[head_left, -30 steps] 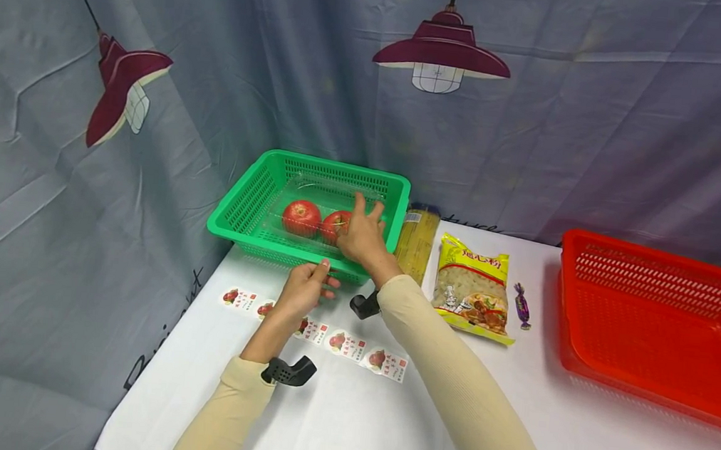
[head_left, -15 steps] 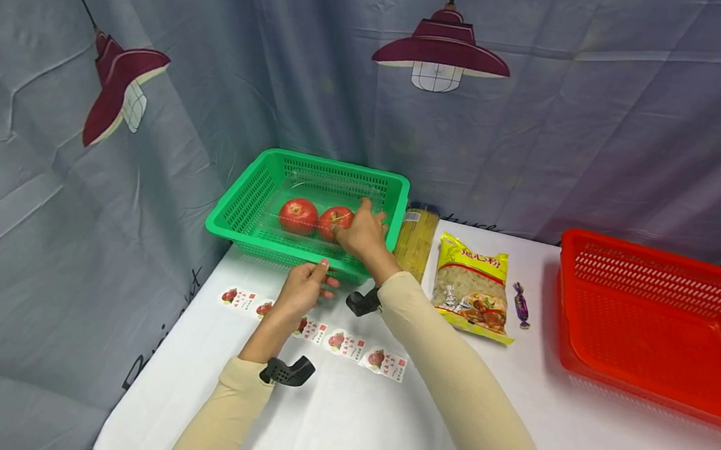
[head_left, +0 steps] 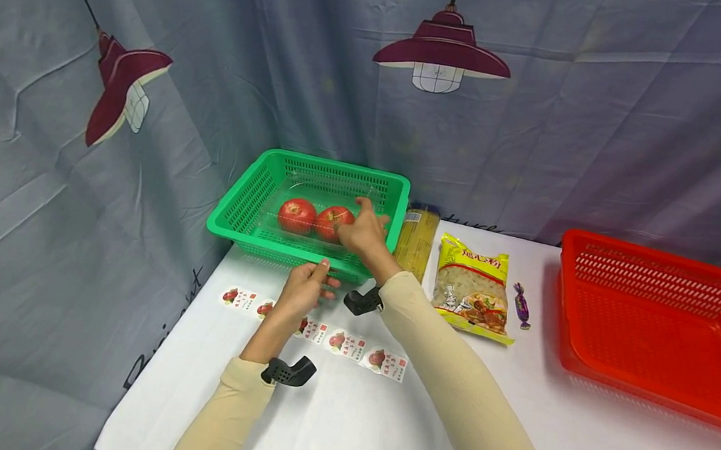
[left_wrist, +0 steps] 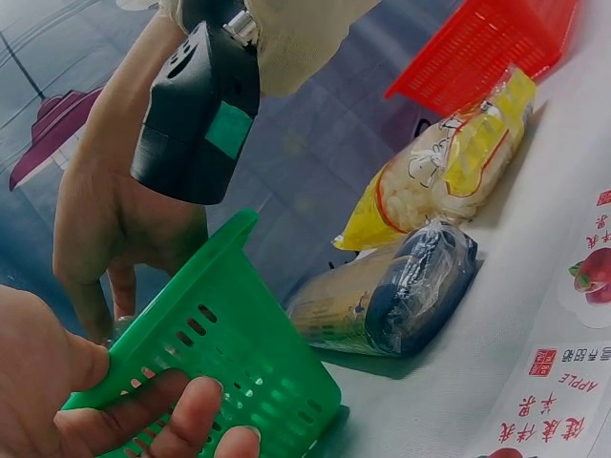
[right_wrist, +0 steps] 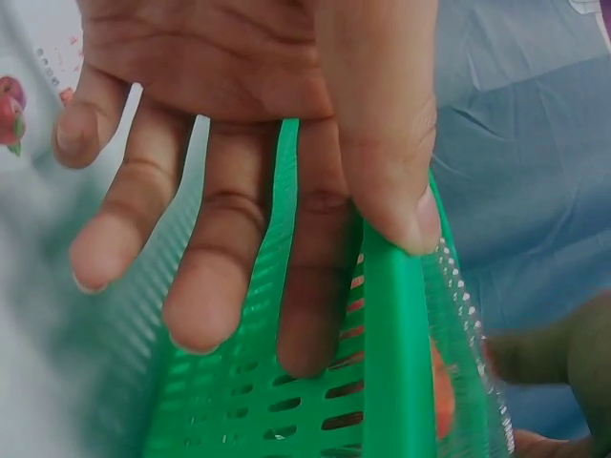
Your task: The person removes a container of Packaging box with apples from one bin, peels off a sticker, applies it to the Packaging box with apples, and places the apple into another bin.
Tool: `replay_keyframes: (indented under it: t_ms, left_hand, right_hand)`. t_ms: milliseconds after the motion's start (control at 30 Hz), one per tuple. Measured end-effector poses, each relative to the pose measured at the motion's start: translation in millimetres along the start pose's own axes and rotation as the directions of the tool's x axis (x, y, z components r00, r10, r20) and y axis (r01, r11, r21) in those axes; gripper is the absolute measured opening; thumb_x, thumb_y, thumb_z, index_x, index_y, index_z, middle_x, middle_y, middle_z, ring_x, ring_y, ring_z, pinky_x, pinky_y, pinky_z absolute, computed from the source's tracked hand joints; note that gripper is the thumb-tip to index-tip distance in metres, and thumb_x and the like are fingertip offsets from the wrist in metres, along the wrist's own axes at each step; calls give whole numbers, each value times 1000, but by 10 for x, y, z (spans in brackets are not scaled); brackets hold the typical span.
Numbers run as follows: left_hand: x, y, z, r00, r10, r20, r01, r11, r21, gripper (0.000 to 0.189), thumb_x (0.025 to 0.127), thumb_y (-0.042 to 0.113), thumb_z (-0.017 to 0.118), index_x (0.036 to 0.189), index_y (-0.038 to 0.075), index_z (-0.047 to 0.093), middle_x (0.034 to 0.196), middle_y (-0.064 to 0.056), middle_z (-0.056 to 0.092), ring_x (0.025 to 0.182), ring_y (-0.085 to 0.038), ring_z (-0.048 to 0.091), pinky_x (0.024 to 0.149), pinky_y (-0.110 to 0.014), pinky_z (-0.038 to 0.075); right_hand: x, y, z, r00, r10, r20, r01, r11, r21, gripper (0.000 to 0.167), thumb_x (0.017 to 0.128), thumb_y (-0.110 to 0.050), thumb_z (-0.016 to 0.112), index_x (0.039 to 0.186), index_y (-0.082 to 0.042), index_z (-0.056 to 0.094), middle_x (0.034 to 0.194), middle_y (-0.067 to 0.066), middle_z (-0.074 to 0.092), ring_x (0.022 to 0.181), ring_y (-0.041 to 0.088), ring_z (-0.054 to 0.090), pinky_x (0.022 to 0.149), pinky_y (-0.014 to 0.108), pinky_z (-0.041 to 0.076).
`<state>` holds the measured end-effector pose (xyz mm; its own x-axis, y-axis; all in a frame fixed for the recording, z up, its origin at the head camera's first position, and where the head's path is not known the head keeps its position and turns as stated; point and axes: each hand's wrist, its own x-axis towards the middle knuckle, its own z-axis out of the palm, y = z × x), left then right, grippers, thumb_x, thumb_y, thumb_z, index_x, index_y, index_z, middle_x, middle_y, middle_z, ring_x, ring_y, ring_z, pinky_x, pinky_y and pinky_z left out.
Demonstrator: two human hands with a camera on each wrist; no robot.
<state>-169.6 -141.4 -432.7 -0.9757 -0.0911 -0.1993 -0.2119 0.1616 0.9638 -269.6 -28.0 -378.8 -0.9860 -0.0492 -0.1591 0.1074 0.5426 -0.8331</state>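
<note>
In the head view my left hand [head_left: 305,290] grips the front rim of a green plastic basket [head_left: 219,223], thumb over the rim and fingers along the outer wall. The right wrist view shows the same left hand [right_wrist: 258,191] up close. Inside the basket lies a clear plastic box [head_left: 271,221] with two red apples [head_left: 297,216] showing through it. My right hand [head_left: 365,232] reaches over the basket and touches the right part of that box with its fingers spread. In the left wrist view the right hand [left_wrist: 124,219] points down into the basket, its fingertips partly hidden by the rim.
A row of several apple stickers [head_left: 345,344] lies in front of the basket. To its right are a noodle pack [head_left: 417,244], a yellow food bag [head_left: 473,288] and a purple wrapped candy [head_left: 521,307]. A red basket [head_left: 649,307] stands farther right. Cloth hangs behind.
The box with the apples has shifted slightly left inside the basket. My right hand's fingers have changed their spread a little on it. The left hand has stayed at the rim.
</note>
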Motion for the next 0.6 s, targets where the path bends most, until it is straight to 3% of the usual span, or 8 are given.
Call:
replay_keyframes:
  t_ms: [133, 267, 600]
  left_hand:
    - [-4, 3, -1, 1000, 1, -1, -1, 1000, 5, 43, 106, 39, 42, 112, 1, 60, 99, -10, 69, 85, -30, 65, 65, -34, 41]
    - [-4, 2, -4, 1000, -10, -5, 10, 1000, 5, 43, 106, 40, 42, 113, 1, 60, 99, -9, 69, 88, -31, 65, 67, -36, 41]
    - [-4, -4, 10, 1000, 1, -14, -1, 1000, 11, 44, 106, 40, 42, 110, 0, 60, 99, -12, 69, 87, -32, 65, 64, -33, 39]
  right_hand:
    - [9, -11, -1, 1000, 10, 4, -11, 998, 56, 56, 95, -12, 60, 146, -25, 39, 143, 29, 21, 83, 31, 46, 55, 35, 40]
    - [17, -4, 5, 1000, 4, 20, -6, 995, 95, 56, 95, -8, 58, 145, -27, 40, 143, 29, 18, 54, 19, 32, 45, 30, 33]
    - [10, 8, -10, 999, -32, 23, 27, 982, 186, 69, 89, 2, 57, 150, -26, 40, 151, 30, 10, 49, 15, 26, 43, 28, 30]
